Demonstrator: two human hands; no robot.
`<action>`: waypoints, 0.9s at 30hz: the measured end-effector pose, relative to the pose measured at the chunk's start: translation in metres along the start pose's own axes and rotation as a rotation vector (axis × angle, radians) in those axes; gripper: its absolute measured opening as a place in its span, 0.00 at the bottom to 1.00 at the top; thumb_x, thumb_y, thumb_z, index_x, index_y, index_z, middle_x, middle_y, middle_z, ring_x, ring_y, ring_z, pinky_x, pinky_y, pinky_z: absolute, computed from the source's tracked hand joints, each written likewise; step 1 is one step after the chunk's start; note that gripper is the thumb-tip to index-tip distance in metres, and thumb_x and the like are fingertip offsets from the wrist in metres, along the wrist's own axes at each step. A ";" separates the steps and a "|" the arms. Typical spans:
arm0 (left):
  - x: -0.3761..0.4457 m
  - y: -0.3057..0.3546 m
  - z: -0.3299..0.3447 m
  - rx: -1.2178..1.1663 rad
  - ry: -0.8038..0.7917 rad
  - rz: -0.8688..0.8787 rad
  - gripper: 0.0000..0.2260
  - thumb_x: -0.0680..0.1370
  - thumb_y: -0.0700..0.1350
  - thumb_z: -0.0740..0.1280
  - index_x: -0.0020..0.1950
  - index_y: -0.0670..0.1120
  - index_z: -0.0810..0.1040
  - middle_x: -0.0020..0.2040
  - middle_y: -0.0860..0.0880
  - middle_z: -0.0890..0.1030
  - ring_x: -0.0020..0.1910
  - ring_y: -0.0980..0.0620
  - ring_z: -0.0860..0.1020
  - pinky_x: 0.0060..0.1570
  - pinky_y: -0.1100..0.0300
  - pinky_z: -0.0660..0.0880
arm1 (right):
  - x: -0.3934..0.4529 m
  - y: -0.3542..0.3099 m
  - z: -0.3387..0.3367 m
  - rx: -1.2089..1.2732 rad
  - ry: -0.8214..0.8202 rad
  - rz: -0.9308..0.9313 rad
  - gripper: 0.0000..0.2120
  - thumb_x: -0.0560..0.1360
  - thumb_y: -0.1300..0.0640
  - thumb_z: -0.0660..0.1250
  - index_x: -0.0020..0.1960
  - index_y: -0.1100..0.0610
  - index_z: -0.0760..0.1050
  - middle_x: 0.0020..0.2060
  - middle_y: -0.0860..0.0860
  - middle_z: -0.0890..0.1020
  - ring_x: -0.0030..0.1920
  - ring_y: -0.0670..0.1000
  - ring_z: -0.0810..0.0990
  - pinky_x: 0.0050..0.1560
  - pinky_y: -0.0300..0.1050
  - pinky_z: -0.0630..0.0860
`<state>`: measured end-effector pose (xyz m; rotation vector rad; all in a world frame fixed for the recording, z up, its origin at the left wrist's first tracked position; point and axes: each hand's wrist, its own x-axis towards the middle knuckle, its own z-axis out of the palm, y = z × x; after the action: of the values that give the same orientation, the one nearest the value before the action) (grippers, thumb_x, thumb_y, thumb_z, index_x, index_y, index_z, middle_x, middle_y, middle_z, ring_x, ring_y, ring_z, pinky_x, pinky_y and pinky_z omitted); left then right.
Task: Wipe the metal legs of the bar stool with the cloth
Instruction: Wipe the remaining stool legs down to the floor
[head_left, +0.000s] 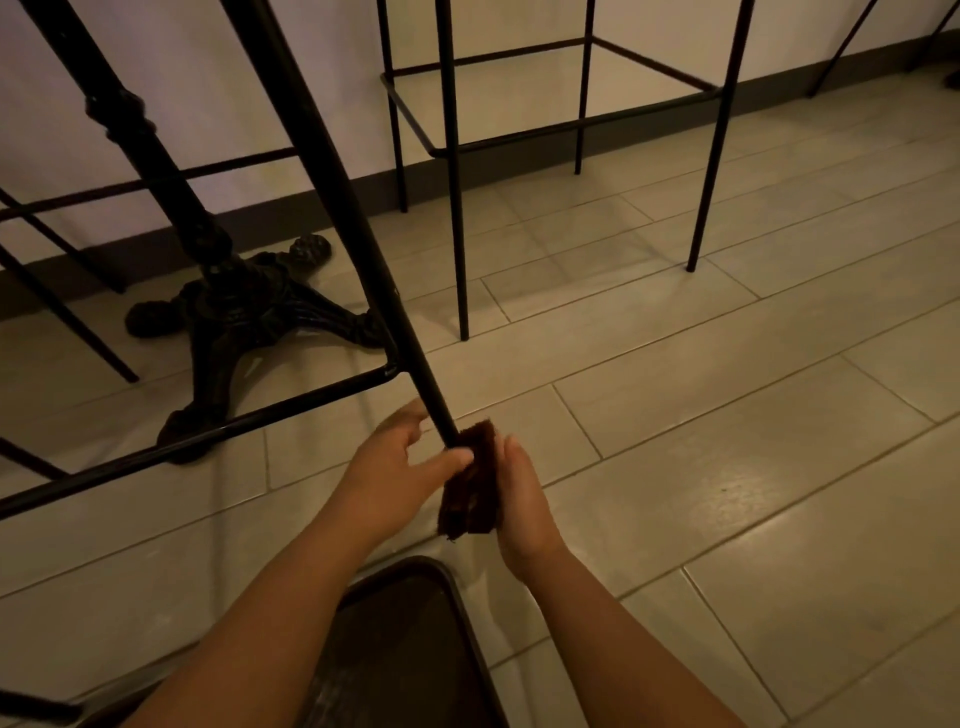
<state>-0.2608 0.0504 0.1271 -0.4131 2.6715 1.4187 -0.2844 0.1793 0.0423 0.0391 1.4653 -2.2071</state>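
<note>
We have the dark brown cloth (475, 483) wrapped around the foot of the near stool leg (363, 244), just below its footrest bar (208, 431). Our right hand (522, 499) presses the cloth against the leg; our left hand (395, 467) pinches its other side, thumb on the fabric. We judge this the bottom of a stroke. Next, we should slide upward with steady squeeze. Behind the leg stands an ornate table base (234, 322).

Both forearms extended; left hand (395, 457) fingers curled, right hand (519, 499) closed, gripping.
</note>
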 end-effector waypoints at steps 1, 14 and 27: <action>0.003 -0.003 0.006 0.065 -0.034 -0.010 0.31 0.71 0.52 0.72 0.71 0.57 0.65 0.70 0.53 0.69 0.68 0.56 0.67 0.64 0.59 0.67 | -0.002 -0.003 -0.002 0.080 -0.030 0.026 0.27 0.80 0.38 0.45 0.60 0.49 0.78 0.50 0.49 0.84 0.50 0.44 0.82 0.46 0.36 0.78; 0.017 -0.030 0.060 -0.063 0.157 -0.075 0.14 0.70 0.46 0.74 0.55 0.51 0.81 0.44 0.52 0.81 0.41 0.55 0.79 0.43 0.64 0.76 | -0.008 0.019 -0.041 0.174 0.378 0.118 0.14 0.80 0.45 0.55 0.63 0.47 0.69 0.60 0.50 0.76 0.65 0.52 0.71 0.59 0.44 0.67; 0.025 -0.060 0.095 -0.055 0.172 -0.189 0.14 0.70 0.45 0.74 0.54 0.45 0.82 0.47 0.45 0.84 0.40 0.53 0.78 0.44 0.63 0.75 | -0.006 0.043 -0.054 -0.782 0.323 -0.054 0.17 0.76 0.66 0.60 0.62 0.55 0.74 0.51 0.44 0.74 0.49 0.38 0.72 0.41 0.16 0.63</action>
<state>-0.2727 0.0920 0.0208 -0.8044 2.6399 1.4638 -0.2747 0.2152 -0.0159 0.0967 2.4338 -1.5670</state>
